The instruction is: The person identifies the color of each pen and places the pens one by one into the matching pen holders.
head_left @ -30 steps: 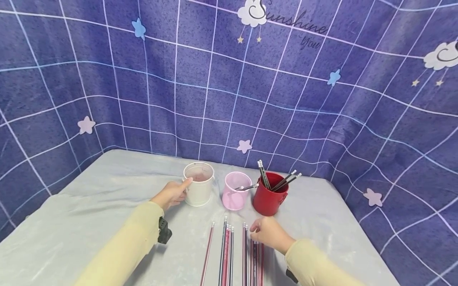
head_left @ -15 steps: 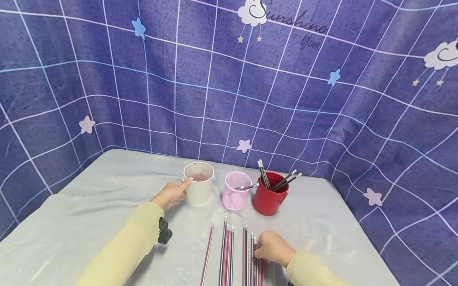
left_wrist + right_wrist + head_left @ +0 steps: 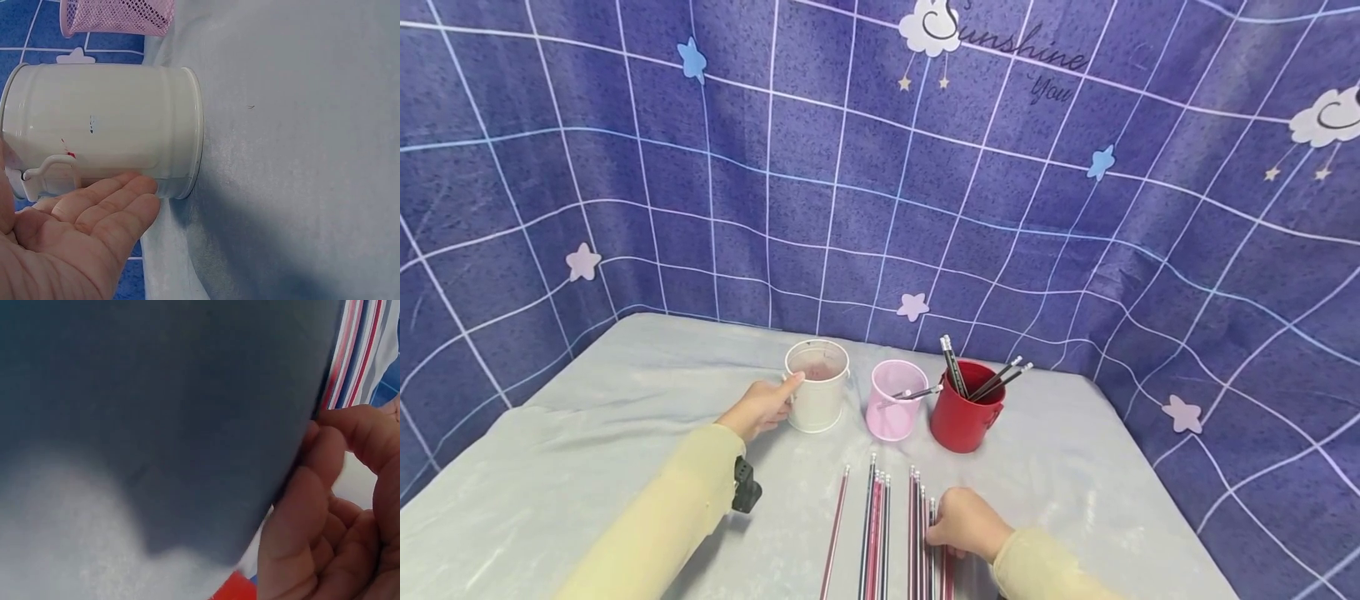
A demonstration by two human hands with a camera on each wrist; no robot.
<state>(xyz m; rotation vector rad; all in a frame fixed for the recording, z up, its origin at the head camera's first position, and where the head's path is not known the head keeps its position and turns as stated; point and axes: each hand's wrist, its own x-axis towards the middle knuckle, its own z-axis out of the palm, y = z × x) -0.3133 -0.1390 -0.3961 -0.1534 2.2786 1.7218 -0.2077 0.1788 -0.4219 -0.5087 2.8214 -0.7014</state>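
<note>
On the left, my left hand (image 3: 763, 407) holds the white metal bucket (image 3: 820, 407) by its side, thumb at the rim. In the left wrist view its fingers (image 3: 115, 212) lie nearly straight along the bucket wall, below the handle lug. My right hand (image 3: 967, 527) is low over the right-hand group of pencils (image 3: 913, 533), fingertips pinching a dark pencil (image 3: 932, 510) near its eraser end. The right wrist view shows thumb and forefinger together at the dark edge of that pencil; much of it is hidden.
A pink mesh cup (image 3: 891, 421) and a red bucket (image 3: 958, 423) stand right of the white one, both with dark pencils inside. More striped pencils (image 3: 876, 533) and a lone reddish pencil (image 3: 835, 533) lie on the grey cloth (image 3: 647, 392). A blue grid curtain (image 3: 790, 208) hangs behind.
My right hand has come down nearer me from the pencils' eraser ends, then shifted slightly left. The pencils at its fingertips have slid left towards their neighbours. The left hand has stayed still.
</note>
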